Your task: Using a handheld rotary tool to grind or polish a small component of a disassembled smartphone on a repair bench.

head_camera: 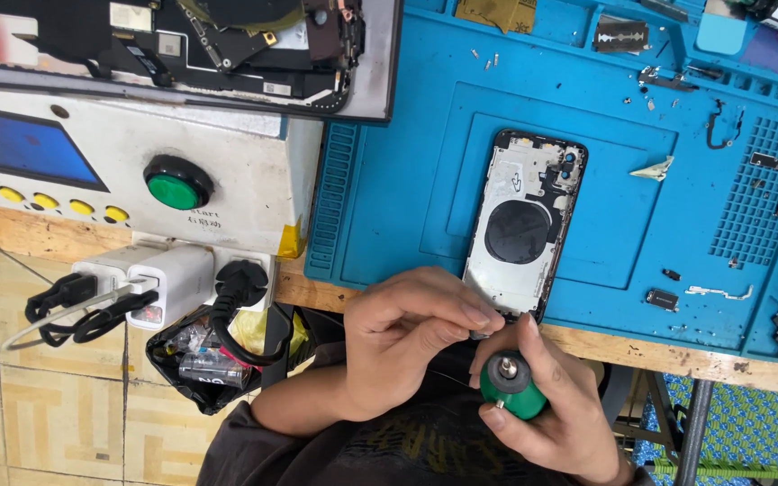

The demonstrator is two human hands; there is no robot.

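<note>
An opened phone housing [522, 229] lies on a blue work mat [407, 180], its black round coil and bare metal frame facing up. My left hand [407, 337] pinches the housing's near end between thumb and fingers. My right hand [556, 405] grips a green-handled screwdriver [511, 382], seen end-on, with its tip hidden at the phone's bottom edge. Both hands sit at the table's front edge, close together.
A white machine [137, 171] with a green button and yellow buttons stands left; another opened device [182, 45] lies on top. Chargers and a black plug [182, 288] hang below. Small screws, brackets and a razor blade [620, 36] are scattered on the mat's right side.
</note>
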